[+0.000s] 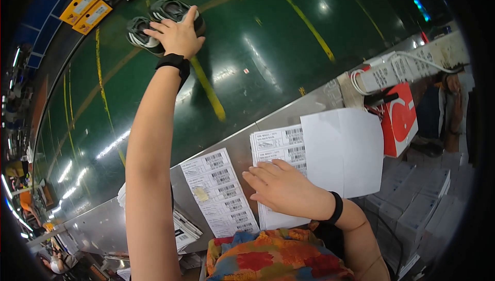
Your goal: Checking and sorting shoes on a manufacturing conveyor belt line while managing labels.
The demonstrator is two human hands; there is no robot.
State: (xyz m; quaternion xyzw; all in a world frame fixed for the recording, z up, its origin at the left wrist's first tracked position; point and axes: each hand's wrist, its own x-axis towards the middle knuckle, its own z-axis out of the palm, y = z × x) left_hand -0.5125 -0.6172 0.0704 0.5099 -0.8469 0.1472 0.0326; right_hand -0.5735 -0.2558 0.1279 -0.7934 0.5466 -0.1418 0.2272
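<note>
Yellow boxes (85,9) sit to the left of and beyond the left hand's fingers. The dark shoes (167,8) are on the green table (247,23), right under the left hand (180,36), whose fingers are spread apart over them; whether they grip I cannot tell. A label sheet (219,193) lies just left of the right hand's fingers. The right hand (289,188), fingers slightly apart, rests on a label stack (277,142). Right of those fingers are white paper (350,152) and, farther off, a red box (402,118).
</note>
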